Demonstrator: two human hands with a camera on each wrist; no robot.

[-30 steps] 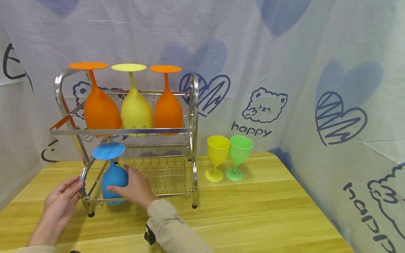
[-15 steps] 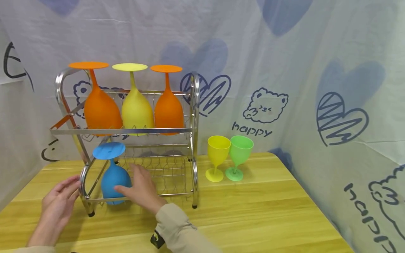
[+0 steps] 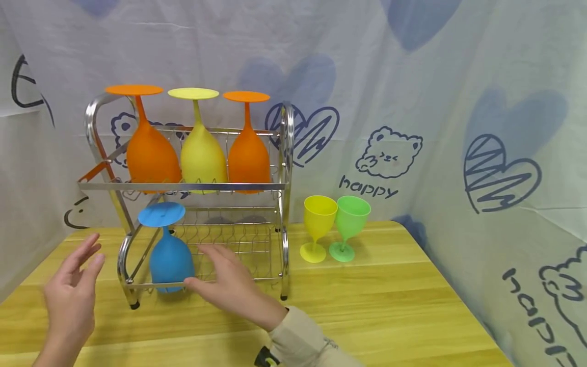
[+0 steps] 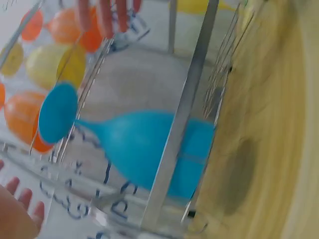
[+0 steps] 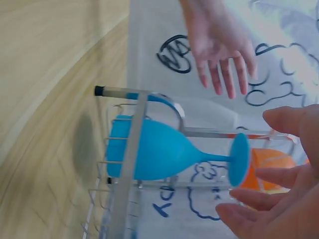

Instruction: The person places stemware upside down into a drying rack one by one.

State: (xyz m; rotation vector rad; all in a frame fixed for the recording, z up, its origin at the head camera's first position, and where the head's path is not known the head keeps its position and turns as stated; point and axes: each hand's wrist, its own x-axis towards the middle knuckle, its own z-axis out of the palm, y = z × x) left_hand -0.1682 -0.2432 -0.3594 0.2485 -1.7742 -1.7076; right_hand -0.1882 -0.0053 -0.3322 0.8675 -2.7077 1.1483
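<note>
A blue goblet [image 3: 171, 261] stands upside down at the left end of the lower tier of a metal rack [image 3: 285, 244]. My right hand [image 3: 234, 285] hovers just right of the goblet, fingers spread and holding nothing. Left of the rack, my left hand [image 3: 71, 295] is raised, apart from the frame, with loose fingers. On the upper tier, an orange goblet [image 3: 151, 153], a pale yellow goblet [image 3: 203, 158] and a second orange goblet [image 3: 249, 155] stand upside down in a row. The blue goblet [image 4: 144, 144] also fills the middle of the left wrist view.
To the right of the rack, a yellow goblet [image 3: 319, 219] and a green goblet [image 3: 352, 219] stand upright side by side on the wooden table [image 3: 390, 306]. A patterned cloth [image 3: 412, 92] hangs behind and along the right side.
My right hand has let go of the blue goblet and drawn back to the right. My left hand has released the rack's side and moved away left. The goblet stays in place.
</note>
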